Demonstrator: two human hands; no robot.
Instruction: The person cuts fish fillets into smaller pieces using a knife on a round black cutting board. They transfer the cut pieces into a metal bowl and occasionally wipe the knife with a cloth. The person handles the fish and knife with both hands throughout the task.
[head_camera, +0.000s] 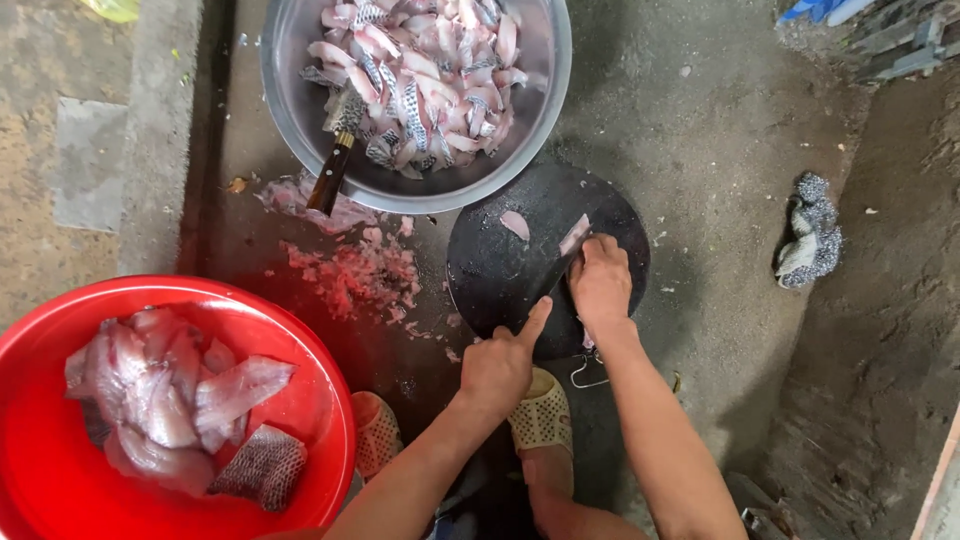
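Pink, wet flesh is what the right hand (600, 280) presses on: a small fish strip (574, 235) lying at the far right of a round black cutting board (490, 275). Its fingers curl over the near end of the strip and pin it flat, probably so the slippery piece cannot slide. The strip's long axis runs diagonally, its free end pointing up and to the right, away from the person.

Closed in a fist, the left hand (500, 365) grips what looks like a knife handle, its index finger stretched forward along the top as if to steady the cut. The dark blade (555, 275) is hard to make out against the board; it seems to run from the fist up toward the strip, meeting it beside the right fingers.

1 loose cut piece (515, 224) lies alone on the board, left of the strip and apart from it.

Beyond the board, touching its far edge, sits a steel bowl (300, 60) heaped with cut strips, close enough for finished pieces to be tossed in. A second knife (335, 160) rests in it with the wooden handle over the near rim. Pink scraps (350, 270) litter the concrete floor (720, 150) between bowl and board. At lower left a red basin (40, 340) holds larger fillets (170, 395), some with the scaly skin turned up. 2 tan sandals (545, 415) show below the hands, and a crumpled speckled cloth (812, 232) lies well off to the right.
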